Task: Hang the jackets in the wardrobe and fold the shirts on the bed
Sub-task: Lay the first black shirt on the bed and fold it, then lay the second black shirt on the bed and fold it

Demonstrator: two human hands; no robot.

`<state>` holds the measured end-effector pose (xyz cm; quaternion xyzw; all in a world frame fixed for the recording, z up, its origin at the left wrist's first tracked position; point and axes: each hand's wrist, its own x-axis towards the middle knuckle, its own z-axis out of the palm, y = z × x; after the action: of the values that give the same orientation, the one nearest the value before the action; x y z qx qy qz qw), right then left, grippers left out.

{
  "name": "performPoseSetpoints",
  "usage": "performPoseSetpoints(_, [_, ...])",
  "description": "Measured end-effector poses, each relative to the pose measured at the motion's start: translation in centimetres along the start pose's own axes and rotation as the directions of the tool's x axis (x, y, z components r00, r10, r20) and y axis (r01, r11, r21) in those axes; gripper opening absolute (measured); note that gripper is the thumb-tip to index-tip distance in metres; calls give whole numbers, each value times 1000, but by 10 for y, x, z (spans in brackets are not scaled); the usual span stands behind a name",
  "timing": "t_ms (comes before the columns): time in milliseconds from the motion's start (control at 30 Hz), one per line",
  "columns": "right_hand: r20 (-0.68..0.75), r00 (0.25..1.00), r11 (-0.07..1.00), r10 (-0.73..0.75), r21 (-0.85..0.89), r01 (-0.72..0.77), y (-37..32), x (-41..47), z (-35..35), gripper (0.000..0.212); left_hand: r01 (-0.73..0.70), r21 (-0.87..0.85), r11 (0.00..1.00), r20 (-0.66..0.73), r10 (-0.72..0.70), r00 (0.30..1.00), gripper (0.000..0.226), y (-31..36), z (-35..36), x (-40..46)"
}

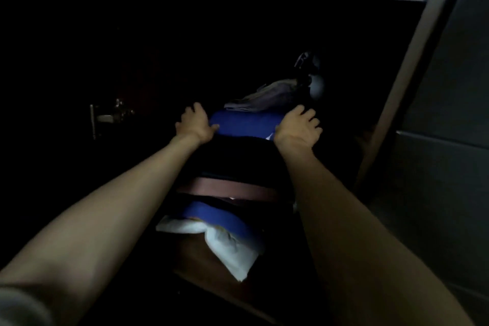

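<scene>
**Both hands steadying a folded stack inside a dark wardrobe shelf**

At about nine o'clock, a metal door handle (102, 118) is catching the little light there is. Just right of it, the person's left hand (195, 124) is pressing against the left end of a blue folded garment (243, 124), fingers spread and thumb lying on the cloth. That garment is sitting near the frame's centre, on top of a dark stack on a wardrobe shelf (227, 189), with a grey garment (267, 98) lying just behind it toward twelve o'clock. At roughly three o'clock of the blue piece, the right hand (299, 127) is cupping its right end, fingers loosely splayed over the edge rather than clamped.

Below, at six o'clock, another blue fold and a white cloth (227, 243) are hanging over a lower ledge.

The risk appears to be the stack slumping: with both hands only bracing the top layer, an uneven push could tip it forward, and the white cloth already looks close to sliding off.
</scene>
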<state>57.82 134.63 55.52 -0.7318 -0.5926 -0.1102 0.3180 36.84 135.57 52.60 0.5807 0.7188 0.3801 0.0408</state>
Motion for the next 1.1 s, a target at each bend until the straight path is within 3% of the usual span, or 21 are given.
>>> performPoseSetpoints(100, [129,957,963,-261,-29,267,-2,-19,45,46,-169,59,984,165,157,974,54,-21,44,-12])
performPoseSetpoints(200, [449,841,944,-303,19,330,1,-45,76,58,-150,-35,988,374,152,915,53,-39,69,-39])
performPoseSetpoints(300, [469,830,936,-301,-20,350,0,-49,79,60,-116,-7,993,364,110,925,56,-44,54,-50])
performPoseSetpoints(400, [408,780,869,-474,72,490,-18,-73,60,53,-67,51,996,255,52,965,56,-48,31,-85])
performPoseSetpoints(533, [414,531,666,-740,341,663,-39,-141,42,46,51,73,996,111,-59,992,49,-65,-12,-169])
performPoseSetpoints(733, [451,127,404,-883,595,695,-40,-247,12,42,235,115,965,-10,-236,972,42,-83,-89,-320])
performPoseSetpoints(800, [490,-29,340,-871,645,685,-36,-275,0,24,257,142,956,-42,-253,967,42,-72,-103,-367])
performPoseSetpoints(1000, [481,-456,151,-749,794,589,-38,-422,-30,21,341,233,911,-125,-320,939,41,-73,-147,-504])
performPoseSetpoints(1100, [409,-608,44,-681,851,523,-39,-506,-51,21,402,305,863,-159,-371,915,36,-78,-174,-572])
